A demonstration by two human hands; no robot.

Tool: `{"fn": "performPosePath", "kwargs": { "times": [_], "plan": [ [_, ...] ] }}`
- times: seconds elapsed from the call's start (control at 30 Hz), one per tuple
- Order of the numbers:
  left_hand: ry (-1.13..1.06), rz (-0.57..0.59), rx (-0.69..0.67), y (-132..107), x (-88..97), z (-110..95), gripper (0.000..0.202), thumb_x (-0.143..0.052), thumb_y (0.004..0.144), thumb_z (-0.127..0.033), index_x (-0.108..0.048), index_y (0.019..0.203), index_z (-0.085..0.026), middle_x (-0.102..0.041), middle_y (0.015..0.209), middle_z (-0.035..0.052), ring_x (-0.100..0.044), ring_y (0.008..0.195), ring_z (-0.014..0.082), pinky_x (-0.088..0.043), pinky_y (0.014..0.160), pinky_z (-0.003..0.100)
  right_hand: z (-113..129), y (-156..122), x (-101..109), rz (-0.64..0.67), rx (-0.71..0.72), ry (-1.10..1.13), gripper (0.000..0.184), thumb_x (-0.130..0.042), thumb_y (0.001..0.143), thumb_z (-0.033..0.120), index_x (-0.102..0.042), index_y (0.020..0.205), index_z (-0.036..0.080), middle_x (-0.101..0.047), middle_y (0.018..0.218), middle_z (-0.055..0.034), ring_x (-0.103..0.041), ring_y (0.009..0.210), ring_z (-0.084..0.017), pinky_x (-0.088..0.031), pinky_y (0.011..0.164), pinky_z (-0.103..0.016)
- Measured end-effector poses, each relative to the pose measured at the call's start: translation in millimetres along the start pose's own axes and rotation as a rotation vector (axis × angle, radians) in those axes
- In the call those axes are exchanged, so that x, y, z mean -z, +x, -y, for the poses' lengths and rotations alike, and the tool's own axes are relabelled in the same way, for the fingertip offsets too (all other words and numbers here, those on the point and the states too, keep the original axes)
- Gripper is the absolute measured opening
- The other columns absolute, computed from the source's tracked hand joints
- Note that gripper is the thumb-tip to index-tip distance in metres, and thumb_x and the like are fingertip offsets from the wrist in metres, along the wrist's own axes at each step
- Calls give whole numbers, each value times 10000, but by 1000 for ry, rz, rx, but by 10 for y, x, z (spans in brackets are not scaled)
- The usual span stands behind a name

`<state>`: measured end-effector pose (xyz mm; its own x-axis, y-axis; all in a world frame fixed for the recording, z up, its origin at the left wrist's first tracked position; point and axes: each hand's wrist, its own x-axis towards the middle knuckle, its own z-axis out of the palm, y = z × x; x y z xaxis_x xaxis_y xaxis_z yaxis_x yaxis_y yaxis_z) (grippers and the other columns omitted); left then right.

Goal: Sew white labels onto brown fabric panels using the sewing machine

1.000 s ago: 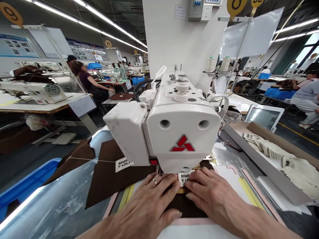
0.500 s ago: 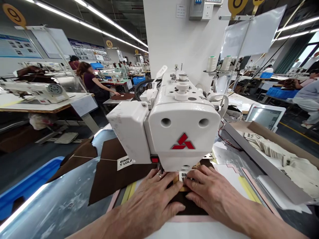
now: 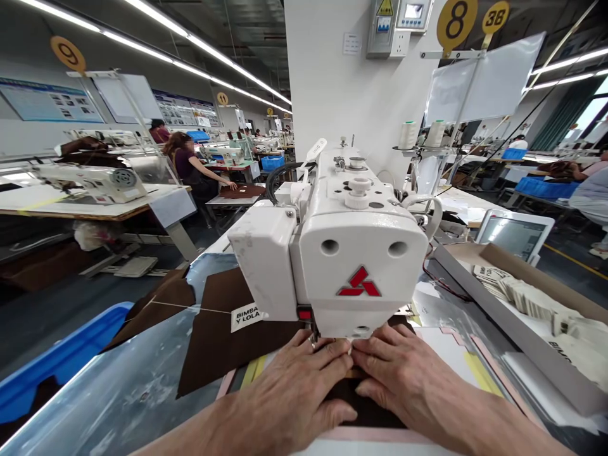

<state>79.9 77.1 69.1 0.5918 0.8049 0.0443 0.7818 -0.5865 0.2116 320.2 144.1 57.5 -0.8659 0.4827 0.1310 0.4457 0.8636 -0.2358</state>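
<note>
Left of the left hand (image 3: 289, 396), a blue plastic bin (image 3: 61, 361) sits along a shiny steel table top (image 3: 133, 380). Nearer the hand lies a large dark brown panel (image 3: 223, 348) carrying a white BIMBA Y LOLA label (image 3: 246, 318). The left hand is open and flat, its fingers slightly spread and angled in toward the right hand (image 3: 408, 380), pressing down on a smaller dark brown piece (image 3: 365, 408). That piece lies between and under both hands, just below the foot of a white Mitsubishi sewing machine (image 3: 361, 253), with a pink-edged template (image 3: 375, 434) showing beyond its near edge. The left fingertips (image 3: 344, 358) almost meet the right ones, and a pale sliver of label (image 3: 350, 347) shows in the narrow gap; whether they pinch it, you cannot tell. The right hand is also open and pressing flat. Right of it, a cardboard tray (image 3: 517, 278) holds stacks of cream labels (image 3: 527, 301).
</note>
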Motion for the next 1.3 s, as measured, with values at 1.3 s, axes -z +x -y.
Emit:
{"fn": "performPosePath", "kwargs": {
  "times": [1.3],
  "plan": [
    [18,-73,-28,-125,54,71,373,-640,1058,-391,-626,1402,-248,-644,1468,19,-657,1225,316,-498,1102,509,-66,-30,62,90,35,-27,312,-547,1099,389,-624,1385,290,-695,1340,4,-576,1087,-262,-452,927,-445]
  ]
}}
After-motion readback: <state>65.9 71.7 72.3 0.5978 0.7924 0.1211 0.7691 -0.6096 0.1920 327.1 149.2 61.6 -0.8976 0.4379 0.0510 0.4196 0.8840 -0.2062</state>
